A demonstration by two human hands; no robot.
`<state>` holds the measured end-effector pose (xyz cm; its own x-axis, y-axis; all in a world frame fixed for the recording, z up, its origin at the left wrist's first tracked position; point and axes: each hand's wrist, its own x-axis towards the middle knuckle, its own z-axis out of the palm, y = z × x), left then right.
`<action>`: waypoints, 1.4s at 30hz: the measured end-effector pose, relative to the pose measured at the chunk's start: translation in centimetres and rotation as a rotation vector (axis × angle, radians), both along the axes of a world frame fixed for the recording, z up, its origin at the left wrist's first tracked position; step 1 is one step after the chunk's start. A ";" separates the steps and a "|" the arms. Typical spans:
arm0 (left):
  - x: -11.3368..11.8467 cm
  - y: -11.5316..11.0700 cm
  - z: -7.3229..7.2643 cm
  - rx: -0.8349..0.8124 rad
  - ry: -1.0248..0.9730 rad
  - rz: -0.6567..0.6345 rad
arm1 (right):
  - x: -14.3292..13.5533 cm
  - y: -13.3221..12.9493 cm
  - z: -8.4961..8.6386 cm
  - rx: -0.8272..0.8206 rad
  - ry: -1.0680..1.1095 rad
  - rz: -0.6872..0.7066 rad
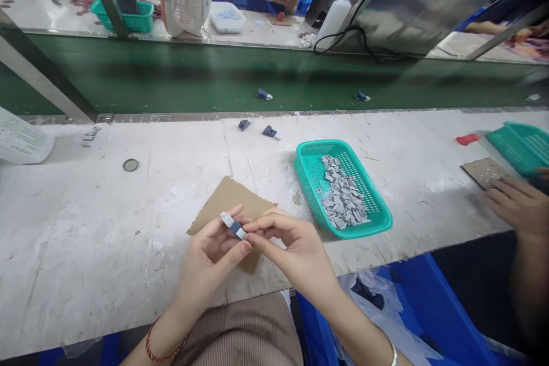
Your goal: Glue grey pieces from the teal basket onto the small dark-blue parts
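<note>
A small dark blue and white piece (234, 226) is held between my two hands, above a brown cardboard sheet (229, 197) on the worn white table. My left hand (212, 251) has its fingers and thumb around the piece from the left. From the right, the fingertips of my right hand (289, 237) pinch its lower end. Just right of my hands stands a green basket (305, 183) with many small grey-white pieces (345, 197) in it. Two dark blue pieces lie farther back, one (244, 124) left of the other (270, 131).
A bottle cap (130, 164) and a white container (23, 137) are at left. Another person's hand (518, 203) rests by cardboard (484, 172) at right, near another green basket (521, 146). A blue crate (446, 303) sits below the table edge. Behind runs a green strip (184, 80).
</note>
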<state>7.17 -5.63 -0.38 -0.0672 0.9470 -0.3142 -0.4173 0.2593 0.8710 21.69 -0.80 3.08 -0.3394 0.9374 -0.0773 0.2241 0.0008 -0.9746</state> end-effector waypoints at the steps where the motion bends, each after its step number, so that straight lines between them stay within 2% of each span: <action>1: 0.0 0.2 0.0 -0.007 0.003 -0.006 | 0.0 -0.1 0.0 0.029 -0.009 0.019; 3: -0.3 0.5 -0.2 -0.021 0.025 -0.032 | 0.6 0.0 0.2 0.071 -0.025 0.083; 5: -0.8 0.7 -0.4 -0.038 0.074 -0.048 | 2.5 0.9 0.4 0.149 -0.093 0.070; 8: -2.1 0.7 -0.7 -0.056 0.180 -0.025 | 7.1 3.6 0.1 0.367 -0.404 -0.153; 10: -3.1 0.8 -0.8 -0.051 0.252 0.010 | 10.6 5.8 -0.8 0.489 -0.668 -0.211; 13: -4.7 1.6 -0.6 -0.036 0.344 0.052 | 14.4 8.5 -2.6 0.519 -0.871 0.010; 15: -5.8 2.9 -0.2 -0.013 0.405 0.072 | 15.4 9.5 -3.6 0.519 -0.904 0.131; 17: -7.2 5.0 0.0 0.040 0.494 0.097 | 15.5 9.9 -4.2 0.529 -0.901 0.168; 20: -9.8 9.6 0.0 0.145 0.754 0.130 | 15.2 9.8 -4.2 0.546 -0.885 0.155; 22: -11.8 13.3 -0.2 0.168 0.940 0.140 | 15.1 9.6 -3.8 0.544 -0.845 0.111; 25: -14.2 19.1 -0.3 0.158 1.115 0.155 | 15.1 8.9 -2.7 0.522 -0.691 0.003; 28: -15.4 24.1 -0.2 0.125 1.304 0.122 | 14.9 7.6 -1.9 0.411 -0.511 -0.075; 31: -15.3 27.8 -0.3 0.085 1.447 0.035 | 14.6 5.8 -1.7 0.264 -0.404 -0.141; 35: -13.9 30.7 -0.6 0.083 1.572 -0.082 | 14.7 3.7 -2.5 0.254 -0.435 -0.241; 39: -11.3 32.6 -0.4 0.224 1.609 -0.148 | 15.0 2.3 -3.3 0.213 -0.488 -0.300; 42: -8.8 33.9 -0.3 0.353 1.551 -0.221 | 15.0 1.6 -3.5 0.229 -0.516 -0.371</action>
